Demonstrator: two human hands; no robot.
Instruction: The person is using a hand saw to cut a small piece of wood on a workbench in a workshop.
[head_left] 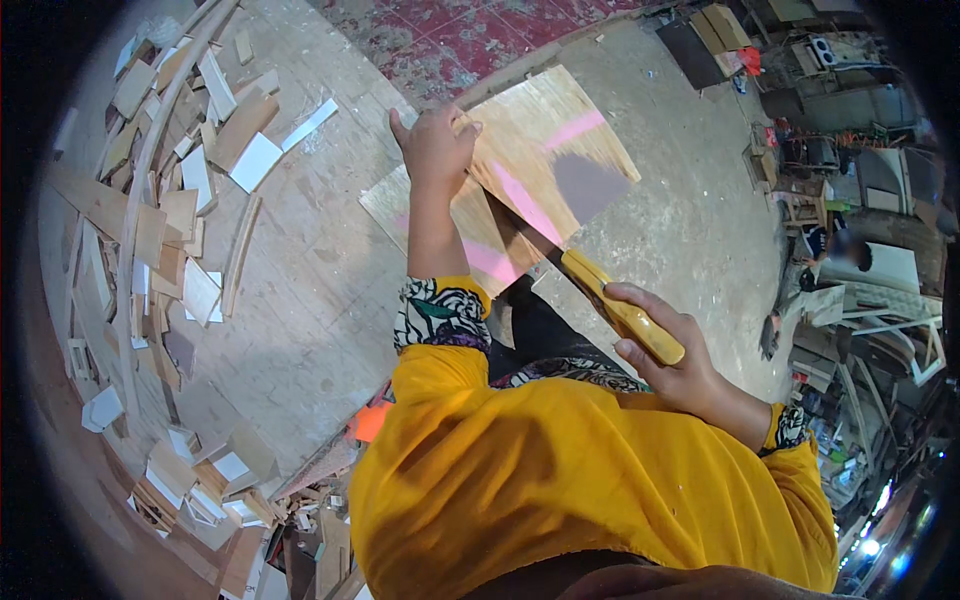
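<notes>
Right fingers (pixel 626 291): round saw handle (pixel 632 318) | left fingers (pixel 468 131): on plywood (pixel 540 115), can't tell grip | markings: pink stripes (pixel 522 203)

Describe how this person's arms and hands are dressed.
Left hand and right hand: both without gloves, forearms partly uncovered. The left sleeve and right sleeve are plain mustard yellow. The left cuff has a bold black-and-white pattern with touches of green and purple; the right cuff shows black-and-white patterning too.
</notes>
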